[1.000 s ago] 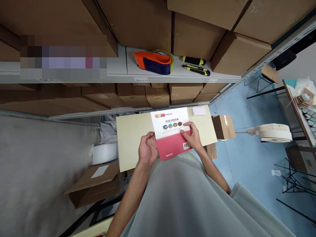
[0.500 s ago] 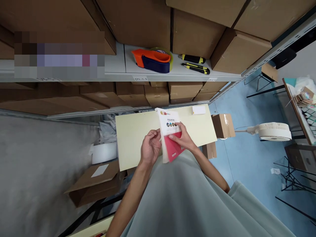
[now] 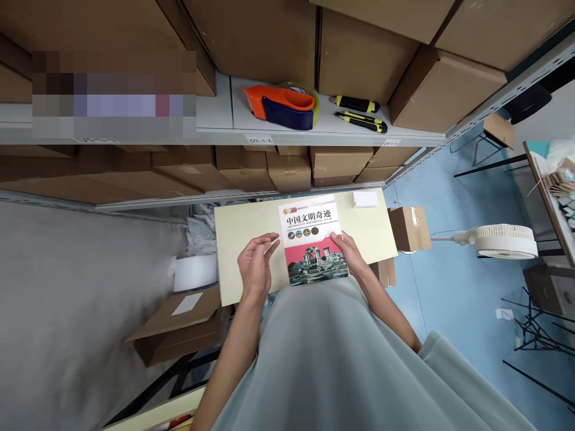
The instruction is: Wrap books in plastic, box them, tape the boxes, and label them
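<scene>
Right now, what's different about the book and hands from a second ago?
The book has been turned over: its ruins picture faces up. The left hand has moved left, away from it; the right hand still holds it. The tape dispenser and cutters stayed put.

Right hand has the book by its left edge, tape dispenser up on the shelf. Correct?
Not the left edge: the head view shows the right hand holding the book by its right edge. Tape dispenser on the shelf, yes.
</scene>
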A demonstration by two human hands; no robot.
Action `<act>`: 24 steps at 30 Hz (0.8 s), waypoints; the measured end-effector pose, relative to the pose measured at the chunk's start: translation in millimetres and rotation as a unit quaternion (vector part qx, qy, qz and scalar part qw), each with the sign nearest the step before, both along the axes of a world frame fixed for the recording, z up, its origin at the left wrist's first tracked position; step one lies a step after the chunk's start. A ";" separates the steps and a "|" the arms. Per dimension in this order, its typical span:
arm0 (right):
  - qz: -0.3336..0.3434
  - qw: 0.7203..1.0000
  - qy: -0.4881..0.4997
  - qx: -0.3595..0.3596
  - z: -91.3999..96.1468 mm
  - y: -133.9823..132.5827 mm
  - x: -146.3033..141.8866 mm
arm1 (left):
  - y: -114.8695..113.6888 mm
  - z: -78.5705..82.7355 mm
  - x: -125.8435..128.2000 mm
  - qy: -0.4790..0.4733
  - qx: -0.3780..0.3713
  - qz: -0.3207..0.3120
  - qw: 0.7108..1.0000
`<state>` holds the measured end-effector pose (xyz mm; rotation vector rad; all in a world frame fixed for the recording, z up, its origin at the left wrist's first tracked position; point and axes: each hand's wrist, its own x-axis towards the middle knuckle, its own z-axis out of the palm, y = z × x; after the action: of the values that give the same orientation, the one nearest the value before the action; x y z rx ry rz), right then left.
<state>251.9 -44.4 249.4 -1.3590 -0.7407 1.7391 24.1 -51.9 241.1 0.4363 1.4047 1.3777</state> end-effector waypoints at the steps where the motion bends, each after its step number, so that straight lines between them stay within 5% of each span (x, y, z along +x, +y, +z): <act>1: -0.008 1.000 0.008 -0.007 3.0 0.9 3.5 | -0.1 -1.3 -4.3 -0.001 -0.004 0.002 1.000; 10: -0.021 0.999 0.028 -0.025 7.9 4.5 16.9 | -4.1 15.4 5.6 -0.136 -0.058 -0.245 0.958; 24: 0.042 0.996 -0.037 0.071 12.0 11.3 21.2 | -6.6 14.6 9.1 -0.087 -0.048 -0.215 0.972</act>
<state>273.2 -33.1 261.3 -1.3172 -0.9555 1.6744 33.2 -58.5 255.7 0.5089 1.1447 0.9676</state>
